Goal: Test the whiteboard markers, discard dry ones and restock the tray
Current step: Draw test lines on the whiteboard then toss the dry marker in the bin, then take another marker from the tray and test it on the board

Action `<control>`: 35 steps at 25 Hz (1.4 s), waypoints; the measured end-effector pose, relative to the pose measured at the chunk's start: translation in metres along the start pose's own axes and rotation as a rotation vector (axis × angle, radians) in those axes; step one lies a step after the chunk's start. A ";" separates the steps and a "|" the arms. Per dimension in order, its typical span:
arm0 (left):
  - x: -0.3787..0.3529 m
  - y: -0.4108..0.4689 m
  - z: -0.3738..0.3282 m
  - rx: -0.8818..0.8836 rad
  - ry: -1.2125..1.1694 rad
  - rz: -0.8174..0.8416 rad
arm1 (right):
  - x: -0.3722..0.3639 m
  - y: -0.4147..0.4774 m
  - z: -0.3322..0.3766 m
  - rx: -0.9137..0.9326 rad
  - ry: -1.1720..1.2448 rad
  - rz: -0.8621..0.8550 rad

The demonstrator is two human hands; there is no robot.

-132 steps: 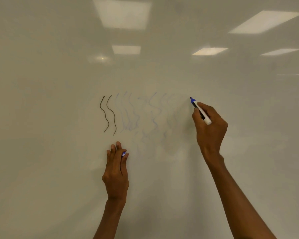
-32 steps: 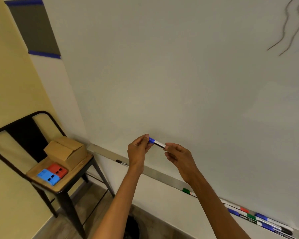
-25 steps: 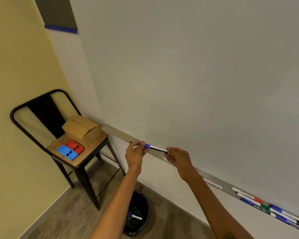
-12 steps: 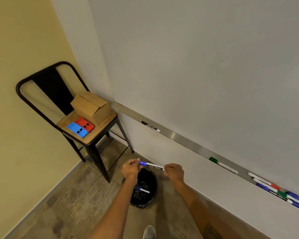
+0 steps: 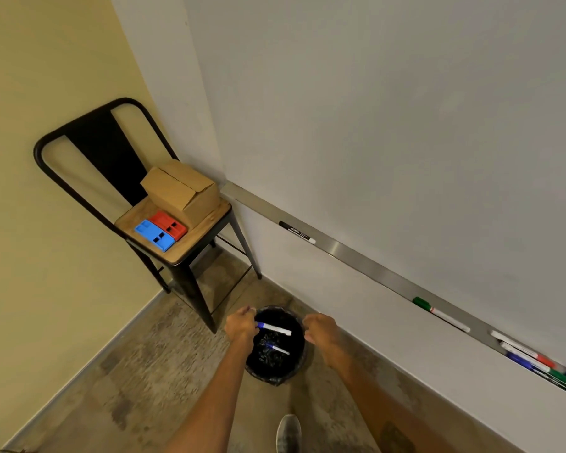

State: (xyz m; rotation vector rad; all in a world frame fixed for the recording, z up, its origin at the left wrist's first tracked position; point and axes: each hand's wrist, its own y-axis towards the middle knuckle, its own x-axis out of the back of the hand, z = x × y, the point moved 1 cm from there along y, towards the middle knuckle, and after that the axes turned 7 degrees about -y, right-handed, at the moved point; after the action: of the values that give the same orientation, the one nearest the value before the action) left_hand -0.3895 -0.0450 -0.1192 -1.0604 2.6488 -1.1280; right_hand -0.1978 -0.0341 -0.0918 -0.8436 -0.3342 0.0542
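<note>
My left hand (image 5: 241, 326) pinches the capped end of a blue-capped white marker (image 5: 275, 329), holding it level over the black-lined bin (image 5: 296, 367) on the floor. My right hand (image 5: 321, 330) is off the marker, just right of its tip, fingers loosely curled and empty. Another blue marker (image 5: 276, 348) lies inside the bin. Along the whiteboard's metal tray (image 5: 366, 266) lie a black marker (image 5: 297, 232), a green-capped marker (image 5: 440, 313) and a cluster of several markers (image 5: 543, 364) at the far right.
A black metal chair (image 5: 89, 148) stands in the corner at left; its wooden seat carries a cardboard box (image 5: 180, 191), a blue block (image 5: 152, 235) and a red block (image 5: 169, 223). My shoe (image 5: 288, 433) shows at the bottom. The yellow wall is to the left.
Both hands dropped with the marker from the whiteboard to just over the bin. My right hand let go of the marker's end; only my left hand holds it now.
</note>
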 end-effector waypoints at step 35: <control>-0.326 -0.204 0.066 -0.374 0.542 0.557 | 0.320 0.042 -0.126 0.101 0.346 -0.333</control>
State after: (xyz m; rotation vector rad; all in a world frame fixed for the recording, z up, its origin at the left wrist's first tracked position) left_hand -0.0045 0.0175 -0.0949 0.0323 3.3360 -0.9034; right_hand 0.1478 -0.0399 -0.1143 -0.6733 -0.1408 -0.3781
